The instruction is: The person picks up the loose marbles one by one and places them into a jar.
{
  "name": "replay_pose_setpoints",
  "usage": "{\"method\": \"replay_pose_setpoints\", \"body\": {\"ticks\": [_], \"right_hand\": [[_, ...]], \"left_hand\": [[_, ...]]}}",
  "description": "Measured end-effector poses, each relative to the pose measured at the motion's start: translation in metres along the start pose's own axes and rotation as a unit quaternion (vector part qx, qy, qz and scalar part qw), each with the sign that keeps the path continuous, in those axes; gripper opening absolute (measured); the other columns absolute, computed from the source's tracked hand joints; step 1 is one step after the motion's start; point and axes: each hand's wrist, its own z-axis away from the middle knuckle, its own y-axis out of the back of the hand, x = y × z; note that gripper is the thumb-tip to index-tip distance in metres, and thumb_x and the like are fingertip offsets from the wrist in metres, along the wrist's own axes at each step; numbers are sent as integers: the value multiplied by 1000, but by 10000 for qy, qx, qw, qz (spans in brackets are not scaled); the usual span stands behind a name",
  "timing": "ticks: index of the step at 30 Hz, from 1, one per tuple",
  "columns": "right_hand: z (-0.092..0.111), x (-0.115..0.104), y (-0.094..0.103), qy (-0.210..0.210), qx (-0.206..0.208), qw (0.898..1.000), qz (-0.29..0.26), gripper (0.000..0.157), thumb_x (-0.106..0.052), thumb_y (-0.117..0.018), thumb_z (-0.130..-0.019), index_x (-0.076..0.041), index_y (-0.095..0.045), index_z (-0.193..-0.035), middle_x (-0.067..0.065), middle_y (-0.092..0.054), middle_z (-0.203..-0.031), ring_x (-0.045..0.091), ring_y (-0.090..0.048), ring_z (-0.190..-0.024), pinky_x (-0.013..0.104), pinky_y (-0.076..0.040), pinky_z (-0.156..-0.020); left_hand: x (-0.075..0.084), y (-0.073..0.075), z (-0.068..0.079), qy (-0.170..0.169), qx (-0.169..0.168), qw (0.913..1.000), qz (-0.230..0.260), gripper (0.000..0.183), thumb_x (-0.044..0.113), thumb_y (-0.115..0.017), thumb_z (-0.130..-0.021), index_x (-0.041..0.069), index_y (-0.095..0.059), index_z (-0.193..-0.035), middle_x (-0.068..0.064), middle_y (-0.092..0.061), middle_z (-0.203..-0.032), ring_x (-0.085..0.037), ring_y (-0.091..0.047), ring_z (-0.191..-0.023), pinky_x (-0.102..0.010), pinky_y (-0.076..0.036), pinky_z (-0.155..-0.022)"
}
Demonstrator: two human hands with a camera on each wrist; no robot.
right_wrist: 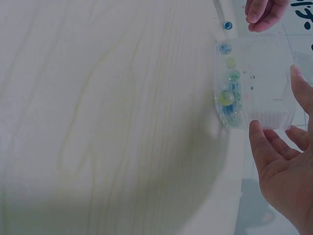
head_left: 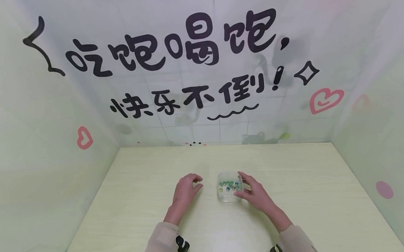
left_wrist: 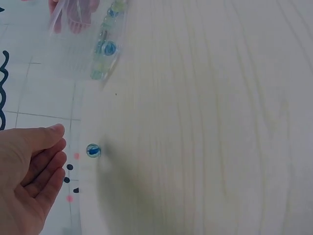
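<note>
A clear plastic box (head_left: 228, 198) stands on the table with several glass marbles (head_left: 228, 188) at its bottom, green, blue and yellowish. My right hand (head_left: 257, 195) holds the box by its right side, thumb at the near corner and fingers at the far one. To the left of the box, apart from it, is my left hand (head_left: 186, 190), fingers loosely bent and nothing seen between them. Just off its fingertips in the left wrist view, a single blue-streaked marble (left_wrist: 93, 150) shows over the table; the head view does not show it clearly.
The pale wood-grain table (head_left: 149, 166) ends at a printed back wall (head_left: 195, 130) with black lettering. Printed side walls (head_left: 376, 152) close in the left and right. Black wrist straps (head_left: 182, 246) sit at both sleeves.
</note>
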Motion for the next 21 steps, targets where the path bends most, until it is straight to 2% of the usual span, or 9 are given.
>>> {"method": "replay_pose_setpoints", "body": {"ticks": [11,16,21], "right_hand": [[2,-1,0,9,18,10000,18,76,-19,-73,-90,-1,-33,-152,26,-39,-154,44,-44,-138,51,-46,-110],[1,-1,-1,-34,18,10000,29,77,-19,-74,-90,-1,-33,-153,26,-39,-153,44,-44,-138,51,-46,-110],[2,-2,0,7,21,10000,18,77,-20,-74,-90,-1,-33,-152,26,-40,-153,44,-45,-137,51,-46,-109]], "left_hand": [[-8,-14,-3,412,-312,9983,-282,18,10,-77,-85,10,-72,-102,-9,-73,-109,-27,-67,-106,-40,-58,-91],[-12,-19,-4,488,-357,9973,-411,12,6,-73,-87,11,-73,-99,-6,-73,-103,-22,-69,-97,-33,-60,-81],[-11,-19,-3,414,-250,9978,-443,10,5,-72,-89,11,-74,-97,-4,-73,-97,-17,-68,-88,-29,-59,-72]]}}
